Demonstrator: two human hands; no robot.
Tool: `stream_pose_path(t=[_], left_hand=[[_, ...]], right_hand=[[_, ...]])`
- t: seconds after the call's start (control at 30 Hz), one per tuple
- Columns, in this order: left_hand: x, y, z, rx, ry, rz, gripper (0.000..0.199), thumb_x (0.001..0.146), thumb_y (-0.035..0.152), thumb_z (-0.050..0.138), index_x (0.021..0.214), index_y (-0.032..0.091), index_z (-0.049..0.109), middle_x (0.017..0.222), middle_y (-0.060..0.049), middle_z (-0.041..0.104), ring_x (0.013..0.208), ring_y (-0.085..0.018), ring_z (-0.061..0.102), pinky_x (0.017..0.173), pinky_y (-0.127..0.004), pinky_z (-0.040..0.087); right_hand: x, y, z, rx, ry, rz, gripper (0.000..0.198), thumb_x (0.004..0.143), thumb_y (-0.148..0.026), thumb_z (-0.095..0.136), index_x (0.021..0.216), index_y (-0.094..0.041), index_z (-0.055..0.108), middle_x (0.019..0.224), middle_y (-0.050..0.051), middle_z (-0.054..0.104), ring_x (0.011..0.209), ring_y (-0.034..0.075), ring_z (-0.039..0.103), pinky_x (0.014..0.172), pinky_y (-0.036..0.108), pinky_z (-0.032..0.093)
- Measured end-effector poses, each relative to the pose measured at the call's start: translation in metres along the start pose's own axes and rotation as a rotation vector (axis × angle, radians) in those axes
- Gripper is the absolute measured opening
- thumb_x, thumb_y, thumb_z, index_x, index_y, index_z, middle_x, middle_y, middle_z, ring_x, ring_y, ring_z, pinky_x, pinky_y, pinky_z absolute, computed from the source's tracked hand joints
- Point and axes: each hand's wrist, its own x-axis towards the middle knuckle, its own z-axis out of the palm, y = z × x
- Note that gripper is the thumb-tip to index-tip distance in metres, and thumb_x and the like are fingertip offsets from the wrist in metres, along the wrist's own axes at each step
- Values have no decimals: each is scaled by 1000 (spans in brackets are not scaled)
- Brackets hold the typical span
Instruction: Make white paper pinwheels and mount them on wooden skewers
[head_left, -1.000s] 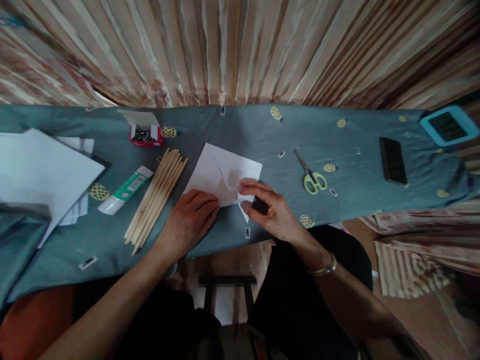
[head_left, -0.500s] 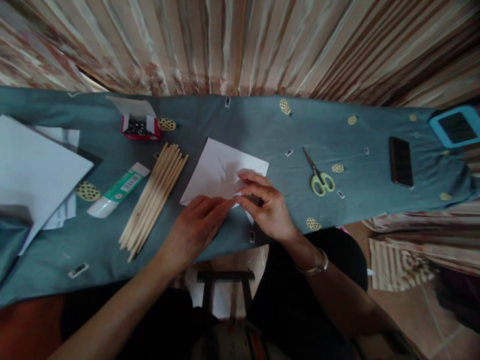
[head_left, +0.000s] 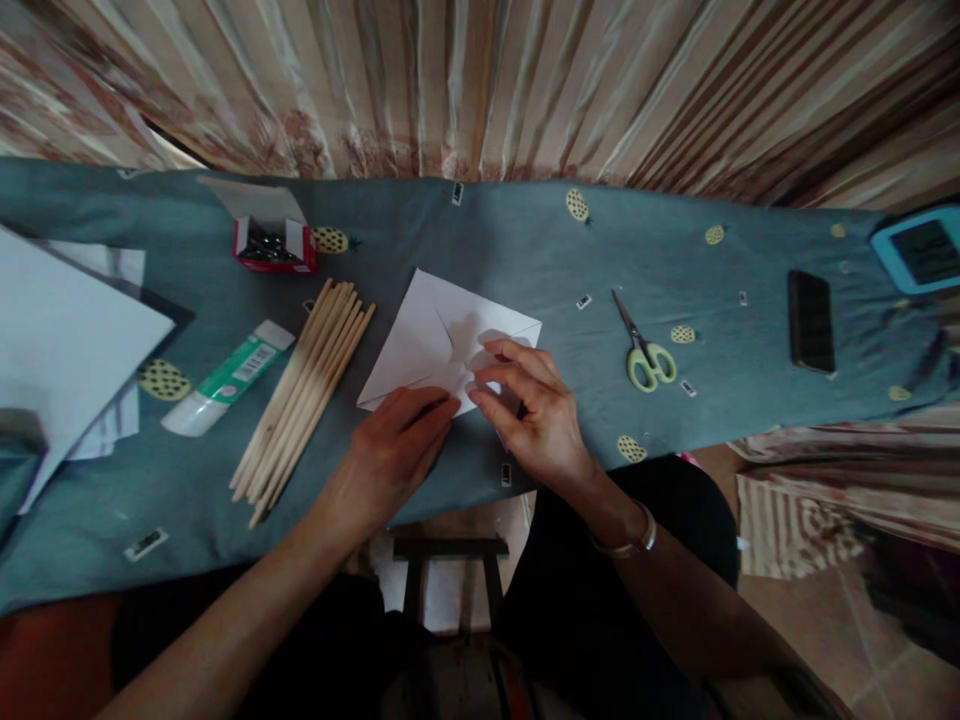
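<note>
A square sheet of white paper [head_left: 420, 330] lies on the cloth in front of me, with slits running in from its corners. My left hand [head_left: 401, 435] is closed at its near left edge, thumb and fingers pressed together on the paper. Over the near right part, my right hand [head_left: 536, 410] is curled, its thumb and fingertips close around a raised bit of the paper near the middle. The right hand's fingers hide part of that fold.
Left of the paper lie several wooden sticks [head_left: 304, 400], a glue stick [head_left: 229, 380], an open red box [head_left: 276, 250] of small metal pieces and white sheets [head_left: 67, 330]. To the right are scissors [head_left: 641, 350], a phone [head_left: 811, 320] and a blue-framed device [head_left: 919, 250].
My left fingertips have drawn back slightly to the left from the right hand's. The right thumb and fingers have spread a little. The view has shifted slightly.
</note>
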Motion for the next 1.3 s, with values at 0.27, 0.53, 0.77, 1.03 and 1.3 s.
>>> stream_pose_path(t=[0.27, 0.53, 0.77, 1.03, 1.3], left_hand=[[-3, -2, 2, 28, 19, -11, 21, 97, 15, 54, 116, 15, 62, 119, -14, 66, 106, -21, 69, 91, -34, 60], [-4, 0, 0, 36, 11, -11, 22, 97, 15, 54, 116, 15, 62, 119, -14, 67, 105, -22, 69, 90, -35, 61], [-5, 0, 1, 30, 8, -36, 24, 98, 17, 53, 120, 20, 62, 118, -10, 67, 102, -19, 70, 87, -33, 61], [0, 2, -1, -29, 1, -30, 20, 98, 16, 51, 112, 17, 66, 104, -8, 70, 94, -18, 69, 82, -33, 60], [-2, 2, 1, -23, 30, -43, 18, 97, 15, 54, 110, 15, 65, 103, -9, 69, 93, -18, 68, 82, -32, 60]], right_hand=[[-2, -3, -3, -50, -64, -42, 20, 96, -27, 55, 104, -28, 74, 133, 5, 62, 125, 28, 56, 108, 49, 49], [-3, 0, 1, -55, -58, -37, 22, 97, -27, 54, 107, -30, 73, 134, 4, 61, 126, 29, 55, 109, 50, 49], [-4, -3, 3, -34, -46, 3, 22, 97, -28, 53, 113, -28, 70, 134, 6, 62, 120, 28, 60, 107, 49, 50], [-3, -3, 3, -42, -48, -6, 20, 97, -28, 54, 108, -28, 71, 132, 5, 63, 112, 26, 64, 103, 47, 53], [-4, -1, 4, -86, -54, -60, 24, 98, -27, 51, 110, -28, 72, 135, 5, 61, 119, 27, 59, 105, 49, 52]])
